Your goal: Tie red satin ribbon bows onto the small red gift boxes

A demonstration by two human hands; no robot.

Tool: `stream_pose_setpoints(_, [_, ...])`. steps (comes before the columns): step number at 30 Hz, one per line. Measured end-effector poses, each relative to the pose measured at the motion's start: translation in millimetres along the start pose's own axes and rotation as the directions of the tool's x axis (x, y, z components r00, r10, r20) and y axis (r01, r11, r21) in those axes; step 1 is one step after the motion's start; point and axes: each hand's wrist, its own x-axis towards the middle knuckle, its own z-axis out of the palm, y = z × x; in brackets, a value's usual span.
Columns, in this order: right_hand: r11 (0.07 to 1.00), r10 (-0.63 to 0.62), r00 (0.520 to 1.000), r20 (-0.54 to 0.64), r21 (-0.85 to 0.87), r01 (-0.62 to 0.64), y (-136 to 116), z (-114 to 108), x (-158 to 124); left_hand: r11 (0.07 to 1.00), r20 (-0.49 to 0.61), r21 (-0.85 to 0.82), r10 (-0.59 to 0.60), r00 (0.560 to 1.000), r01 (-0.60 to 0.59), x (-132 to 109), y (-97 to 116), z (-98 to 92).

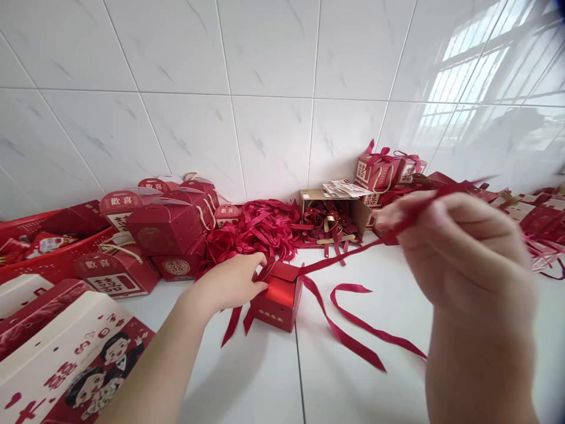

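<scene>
A small red gift box [278,307] with pale lettering on its front stands on the white tiled surface. My left hand [241,284] is closed at the box's top left edge, thumb against the lid; some of its fingers are hidden. My right hand [468,247], blurred by motion, is raised at the right and pinches a dark red ribbon [348,257] that stretches tight from the box's right side. Another ribbon end [348,338] trails from that side onto the surface, with a curled length of ribbon beside it. Two short ends hang at the box's left.
Red handled boxes [165,227] are stacked at left, beside a red plastic basket [95,241] and flat printed cartons [83,359]. A ribbon heap [269,227] and an open cardboard box [309,203] of ribbon pieces lie by the wall. Finished-looking boxes [375,171] line the right.
</scene>
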Motion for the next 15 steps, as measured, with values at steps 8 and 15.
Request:
stream_pose_setpoints(8, [0.985, 0.108, 0.975, 0.196, -0.151, -0.079, 23, 17, 5, 0.974, -0.021, -0.188, 0.125, 0.992, -0.127, 4, 2, 1.2])
stream_pose_setpoints(15, [0.684, 0.565, 0.716, 0.41, -0.719, -0.128, 99, 41, -4, 0.979, 0.054, -0.159, 0.135, 0.989, -0.125, 3, 10, -0.1])
